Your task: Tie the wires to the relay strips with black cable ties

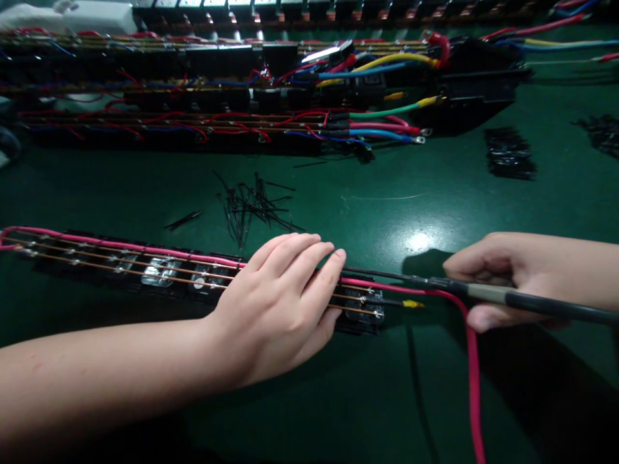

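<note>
My left hand (278, 306) lies across a long black strip assembly (128, 261) with copper rods and solder joints, fingers over its far side and thumb on the near side, gripping it. A red wire (411, 288) runs along the strip, under my left fingers, then bends down past my right hand. My right hand (503, 270) is closed around a slim tool (488, 294) with a black-and-grey handle and a metal tip; its exact kind is unclear. A thin black strand (374, 273) stretches from my left fingertips to that tip. A yellow-ended black lead (411, 303) sticks out of the strip's right end.
Loose black cable ties (254, 203) lie beyond the strip, with a bundle of black ties (510, 153) at right. Along the back, larger black assemblies (217, 71) carry red, blue, yellow and green wires. Ring terminals (420, 135) end some leads. The green tabletop (309, 419) reflects a light.
</note>
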The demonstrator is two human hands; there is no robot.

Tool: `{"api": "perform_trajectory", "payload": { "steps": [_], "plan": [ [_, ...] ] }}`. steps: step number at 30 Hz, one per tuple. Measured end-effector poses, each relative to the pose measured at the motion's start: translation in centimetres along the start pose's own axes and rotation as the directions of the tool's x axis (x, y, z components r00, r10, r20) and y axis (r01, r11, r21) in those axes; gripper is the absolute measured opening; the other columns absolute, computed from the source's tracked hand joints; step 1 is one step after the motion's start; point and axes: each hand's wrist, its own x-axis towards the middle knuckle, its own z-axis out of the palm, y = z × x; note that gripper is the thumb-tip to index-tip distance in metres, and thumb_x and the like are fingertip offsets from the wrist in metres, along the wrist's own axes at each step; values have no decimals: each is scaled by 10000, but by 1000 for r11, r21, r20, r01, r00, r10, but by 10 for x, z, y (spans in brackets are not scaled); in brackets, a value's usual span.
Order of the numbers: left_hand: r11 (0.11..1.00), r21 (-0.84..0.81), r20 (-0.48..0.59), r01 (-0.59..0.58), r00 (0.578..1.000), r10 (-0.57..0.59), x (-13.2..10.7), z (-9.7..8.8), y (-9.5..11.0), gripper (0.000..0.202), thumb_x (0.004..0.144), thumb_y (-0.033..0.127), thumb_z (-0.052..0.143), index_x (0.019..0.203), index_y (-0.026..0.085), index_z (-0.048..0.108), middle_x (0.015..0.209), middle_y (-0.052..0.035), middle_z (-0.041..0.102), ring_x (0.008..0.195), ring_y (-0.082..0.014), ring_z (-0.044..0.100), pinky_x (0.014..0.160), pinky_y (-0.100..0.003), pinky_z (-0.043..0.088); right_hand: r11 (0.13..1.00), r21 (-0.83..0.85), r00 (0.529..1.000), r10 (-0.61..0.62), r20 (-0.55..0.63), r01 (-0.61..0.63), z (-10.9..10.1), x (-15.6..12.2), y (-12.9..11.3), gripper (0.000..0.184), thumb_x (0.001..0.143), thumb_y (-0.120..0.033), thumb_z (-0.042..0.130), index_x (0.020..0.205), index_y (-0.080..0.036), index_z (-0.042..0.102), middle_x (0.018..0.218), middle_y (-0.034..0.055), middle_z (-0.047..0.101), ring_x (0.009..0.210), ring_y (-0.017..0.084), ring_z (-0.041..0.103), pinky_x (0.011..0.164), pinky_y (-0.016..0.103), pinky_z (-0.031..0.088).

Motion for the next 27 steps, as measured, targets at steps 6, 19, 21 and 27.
{"api": "perform_trajectory", "payload": {
  "steps": [6,19,21,27],
  "plan": [
    [1000,24,11,19,1000,-20,1,0,2,457,966,286,550,1319,7,626,1282,-190,685,1224,-338,612,1064,-486,518,1000,1,1000,-4,8,4,0,0,-3,596,649,-801,722,698,-226,573,644,-33,443,574,150,446,523,287,335],
    [998,56,33,24,999,-26,3,1,4,476,967,287,532,1336,-1,615,1312,-191,680,1255,-328,613,1100,-488,514,1000,25,1000,-18,-4,18,0,-1,5,531,695,-724,739,703,-231,543,645,-36,447,571,155,465,526,290,337],
    [998,56,43,24,999,-27,2,1,4,473,972,289,527,1340,5,613,1329,-188,676,1265,-326,613,1111,-492,509,999,35,1000,-1,1,1,0,0,6,513,705,-714,736,714,-235,554,642,-38,447,566,158,478,522,290,341],
    [997,77,41,20,999,-23,2,3,2,469,977,289,531,1351,15,603,1349,-203,658,1280,-337,605,1115,-510,506,1000,9,1000,23,-10,-23,1,0,1,525,699,-729,726,713,-233,556,620,-40,437,543,156,484,499,282,321]
  ]
}}
